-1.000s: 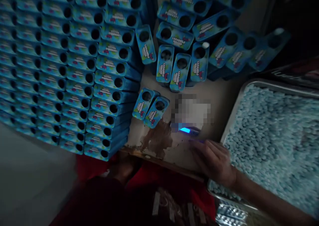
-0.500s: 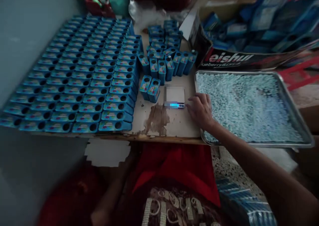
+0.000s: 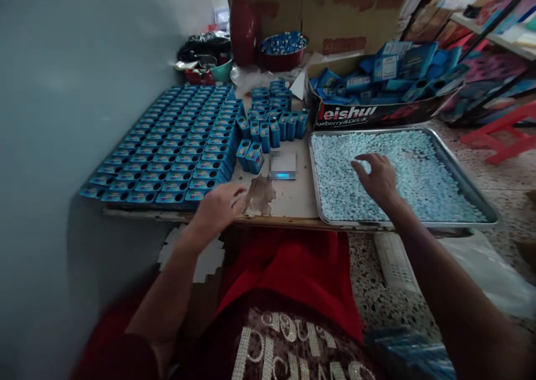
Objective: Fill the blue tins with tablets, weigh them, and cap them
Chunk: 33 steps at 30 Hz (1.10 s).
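Observation:
My right hand (image 3: 377,179) is over a metal tray (image 3: 316,193) spread with small pale blue pellets (image 3: 352,201). Its thumb and fingers are apart, with nothing visible between them. Blurred and loosely curled, my left hand (image 3: 220,208) hovers by the table's front edge, at the near corner of the rows of blue boxes (image 3: 167,151). Whether it holds anything is unclear. Between the hands lies a small scale (image 3: 283,164) with a lit display. Two blue boxes (image 3: 250,155) with round holes stand to the scale's left, and several more (image 3: 274,128) stand behind it.
An open carton (image 3: 347,114) full of blue packets stands behind the tray. At the back are a red bowl (image 3: 285,61) of wrapped pieces and a green basin (image 3: 221,71). A wall (image 3: 104,61) bounds the left side. A red stool (image 3: 502,131) stands at the right.
My right hand has moved from beside the scale to over the tray. My left hand has risen from below the table to its front edge. The view has tilted up.

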Each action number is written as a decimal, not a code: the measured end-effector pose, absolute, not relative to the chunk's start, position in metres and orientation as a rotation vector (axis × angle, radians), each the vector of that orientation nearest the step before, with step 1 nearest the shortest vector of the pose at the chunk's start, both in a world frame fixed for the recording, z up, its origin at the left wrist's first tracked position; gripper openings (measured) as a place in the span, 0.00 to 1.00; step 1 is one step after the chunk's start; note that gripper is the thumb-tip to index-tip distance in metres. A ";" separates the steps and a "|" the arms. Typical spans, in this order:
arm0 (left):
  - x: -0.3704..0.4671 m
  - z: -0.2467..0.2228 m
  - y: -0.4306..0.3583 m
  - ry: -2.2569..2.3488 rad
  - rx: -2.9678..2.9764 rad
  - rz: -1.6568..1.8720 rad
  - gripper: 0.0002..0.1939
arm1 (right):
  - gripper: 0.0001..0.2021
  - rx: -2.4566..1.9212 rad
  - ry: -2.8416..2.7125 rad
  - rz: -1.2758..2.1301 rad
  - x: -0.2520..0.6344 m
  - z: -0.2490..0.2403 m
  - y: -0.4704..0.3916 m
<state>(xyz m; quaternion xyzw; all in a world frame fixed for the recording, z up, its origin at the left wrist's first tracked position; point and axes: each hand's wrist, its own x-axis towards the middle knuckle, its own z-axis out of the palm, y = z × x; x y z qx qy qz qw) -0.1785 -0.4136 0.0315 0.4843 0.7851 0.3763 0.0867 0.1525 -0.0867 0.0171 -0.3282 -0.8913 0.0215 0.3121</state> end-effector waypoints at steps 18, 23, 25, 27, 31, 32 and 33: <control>-0.239 0.026 -0.254 2.674 1.915 0.206 0.22 | 0.09 0.189 -2.959 0.155 0.148 -0.017 -0.129; -0.233 0.009 -0.262 2.545 2.093 0.348 0.24 | 0.11 0.423 -2.975 0.211 0.154 -0.016 -0.116; -0.232 0.006 -0.263 2.547 2.090 0.376 0.24 | 0.11 0.462 -2.950 0.199 0.153 -0.016 -0.110; -0.231 0.006 -0.264 2.592 2.030 0.414 0.24 | 0.11 0.473 -2.941 0.153 0.150 -0.018 -0.104; -0.236 0.012 -0.262 2.651 1.956 0.557 0.26 | 0.09 0.345 -2.974 -0.008 0.148 -0.026 -0.088; -0.238 0.014 -0.260 2.632 1.953 0.620 0.27 | 0.09 0.281 -2.983 -0.051 0.147 -0.029 -0.083; -0.241 0.016 -0.256 2.588 1.957 0.681 0.29 | 0.10 0.211 -2.992 -0.093 0.147 -0.032 -0.078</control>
